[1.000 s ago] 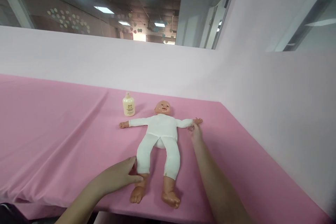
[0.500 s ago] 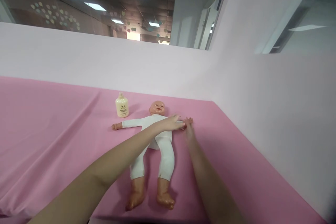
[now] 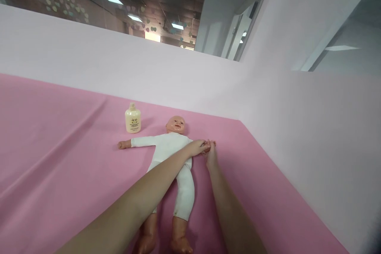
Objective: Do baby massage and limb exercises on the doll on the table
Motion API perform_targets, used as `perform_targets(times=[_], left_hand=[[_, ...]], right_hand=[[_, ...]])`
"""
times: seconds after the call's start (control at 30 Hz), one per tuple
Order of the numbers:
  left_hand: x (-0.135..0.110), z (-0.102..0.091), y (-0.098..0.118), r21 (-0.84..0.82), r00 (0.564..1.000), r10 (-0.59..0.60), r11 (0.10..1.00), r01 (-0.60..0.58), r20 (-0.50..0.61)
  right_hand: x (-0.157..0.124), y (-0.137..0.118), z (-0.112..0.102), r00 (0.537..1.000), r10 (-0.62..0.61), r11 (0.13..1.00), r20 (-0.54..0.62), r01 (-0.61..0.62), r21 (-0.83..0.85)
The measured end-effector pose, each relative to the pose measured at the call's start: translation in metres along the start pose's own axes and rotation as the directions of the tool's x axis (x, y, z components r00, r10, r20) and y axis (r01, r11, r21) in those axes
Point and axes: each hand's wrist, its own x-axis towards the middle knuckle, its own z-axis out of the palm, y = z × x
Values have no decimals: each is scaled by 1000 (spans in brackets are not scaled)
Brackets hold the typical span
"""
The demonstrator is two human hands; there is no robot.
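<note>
A baby doll [image 3: 168, 149] in a white suit lies on its back on a pink sheet, its head toward the wall. My left hand [image 3: 198, 147] reaches across the doll's body and is closed round its arm on the right side, near the wrist. Beside it, my right hand [image 3: 212, 154] is closed at the hand end of that same arm. My fingers hide most of the doll's hand there. The doll's other arm [image 3: 143, 141] stretches out to the left, free. My left forearm covers part of its belly and one leg.
A cream-coloured bottle [image 3: 133, 120] with a dark print stands upright left of the doll's head. The pink sheet [image 3: 74, 135] has folds on the left. White walls [image 3: 143, 81] with windows rise behind and to the right.
My hands have drawn closer together at the doll's arm, and the fingers of both have closed round it. The view has tilted and shifted slightly.
</note>
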Motion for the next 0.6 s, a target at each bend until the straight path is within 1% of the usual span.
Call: perform_targets(times=[0.07,0.17,0.23,0.3,0.43,0.5,0.6], left_hand=[[3,1,-2,-30,1000,1,1000,-1,14],[5,3,-4,-58,999,9,998,-7,34],[5,4,-5,-77,999,8,997,-5,36],[5,5,-6,-114,1000,-1,993,4,26],[3,5,-7,-155,1000,1,988,1,11],[2,3,-8,-115,1000,19,993,-18,12],[3,2,-11,-66,1000,30,997,-29,11]], right_hand=[[-3,0,3,1000,11,1000,-29,-11,2],[-10,-2,5,994,-30,999,-101,28,-15],[-13,-6,6,992,-47,998,-116,43,-38],[-13,-9,6,993,-17,999,-117,11,-52],[-11,-14,7,981,49,999,-187,-50,0],[-10,-15,8,981,52,998,-186,-45,41],[-11,-14,6,992,41,998,-117,-35,58]])
